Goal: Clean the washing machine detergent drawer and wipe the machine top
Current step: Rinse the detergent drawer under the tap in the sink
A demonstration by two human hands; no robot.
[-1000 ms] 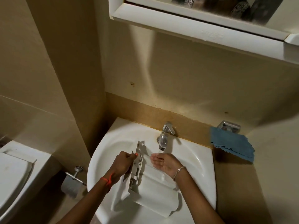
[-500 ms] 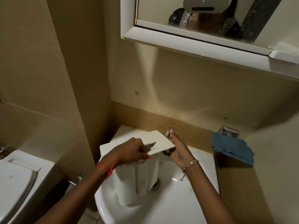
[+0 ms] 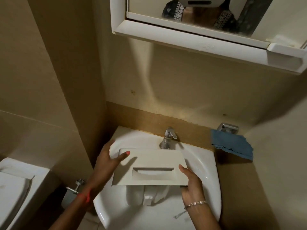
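Since half a second ago you have turned the detergent drawer [image 3: 149, 165]. It hung on end over the sink [image 3: 210, 176]; now its front panel faces up, roughly level, and your right hand [image 3: 191, 181] has come from the tap [image 3: 168, 136] to the drawer's right end. The panel spans the sink's middle, short of the rim on both sides and just in front of the tap. The drawer's body hangs into the basin, where a thin chain [image 3: 180, 214] lies front right. Your left hand [image 3: 106, 163] grips the left end, thumb on top. Your right hand holds the right front corner, thumb on the edge.
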